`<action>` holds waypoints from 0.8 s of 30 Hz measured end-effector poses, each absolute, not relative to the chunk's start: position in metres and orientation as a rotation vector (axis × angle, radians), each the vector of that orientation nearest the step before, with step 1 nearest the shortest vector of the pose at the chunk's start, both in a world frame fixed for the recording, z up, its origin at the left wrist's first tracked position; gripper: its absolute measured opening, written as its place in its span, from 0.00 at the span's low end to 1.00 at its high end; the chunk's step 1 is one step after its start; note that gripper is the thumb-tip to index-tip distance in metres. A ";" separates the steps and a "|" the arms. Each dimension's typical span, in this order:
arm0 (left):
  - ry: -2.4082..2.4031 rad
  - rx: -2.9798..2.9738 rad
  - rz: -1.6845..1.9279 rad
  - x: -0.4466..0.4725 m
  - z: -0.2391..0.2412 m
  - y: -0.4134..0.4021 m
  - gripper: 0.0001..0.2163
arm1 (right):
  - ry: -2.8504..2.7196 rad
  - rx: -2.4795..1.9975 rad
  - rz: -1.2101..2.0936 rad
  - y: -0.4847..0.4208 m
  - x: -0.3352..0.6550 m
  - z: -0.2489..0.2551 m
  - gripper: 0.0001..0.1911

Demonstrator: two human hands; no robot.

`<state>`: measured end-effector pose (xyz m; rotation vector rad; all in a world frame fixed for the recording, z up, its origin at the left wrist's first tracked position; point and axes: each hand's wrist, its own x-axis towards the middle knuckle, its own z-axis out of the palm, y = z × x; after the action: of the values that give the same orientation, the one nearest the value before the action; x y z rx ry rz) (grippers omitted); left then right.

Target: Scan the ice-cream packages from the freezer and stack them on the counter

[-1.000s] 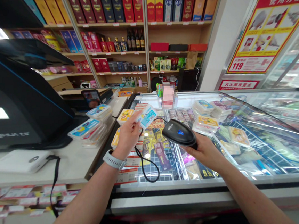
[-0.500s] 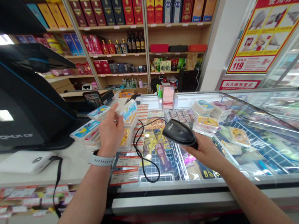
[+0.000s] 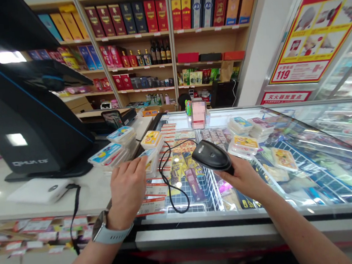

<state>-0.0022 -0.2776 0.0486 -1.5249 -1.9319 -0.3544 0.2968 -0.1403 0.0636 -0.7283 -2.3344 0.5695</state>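
My right hand (image 3: pixel 241 177) grips a black handheld barcode scanner (image 3: pixel 211 155) over the glass-topped freezer, its head tilted toward the left. A black cable (image 3: pixel 164 178) loops on the glass beside it. My left hand (image 3: pixel 128 189) is back-up with curled fingers, closed on a clear plastic box with a blue label (image 3: pixel 148 154); the hand hides much of it. Just behind stands a stack topped by a yellow-labelled box (image 3: pixel 151 139). To the left of these, more blue-labelled boxes (image 3: pixel 106 154) are piled at the counter's edge.
A black checkout terminal (image 3: pixel 36 119) and a white device (image 3: pixel 41 191) stand on the left counter. More stacked boxes (image 3: pixel 245 144) lie on the freezer glass (image 3: pixel 197 204) at the right. A pixelated item (image 3: pixel 198 113) stands at the back; shelves of boxes and bottles rise beyond.
My left hand has come down and nearer, bringing the blue-labelled box off its stack, where a yellow-labelled box now shows on top. The right hand and scanner have hardly moved.
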 end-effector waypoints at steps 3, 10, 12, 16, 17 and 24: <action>-1.933 -1.562 -0.271 -0.002 0.041 -0.279 0.16 | -2.333 -0.735 0.560 -0.140 0.297 0.063 0.16; -1.960 -1.607 -0.223 0.000 0.043 -0.275 0.15 | -2.331 -0.746 0.553 -0.138 0.297 0.062 0.15; -1.972 -1.613 -0.205 0.000 0.044 -0.274 0.14 | -2.333 -0.748 0.558 -0.138 0.298 0.062 0.16; -1.984 -1.632 -0.208 0.000 0.044 -0.273 0.13 | -2.329 -0.750 0.561 -0.137 0.299 0.061 0.16; -1.985 -1.631 -0.217 0.000 0.045 -0.273 0.13 | -2.326 -0.748 0.565 -0.137 0.299 0.060 0.16; -1.914 -1.779 -0.345 0.011 0.052 -0.262 0.16 | -2.307 -0.737 0.558 -0.137 0.299 0.060 0.15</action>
<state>0.0108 -0.2616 0.0519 -1.7791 -1.9142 -0.3450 0.2994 -0.1373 0.0596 -0.7371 -2.3072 0.5580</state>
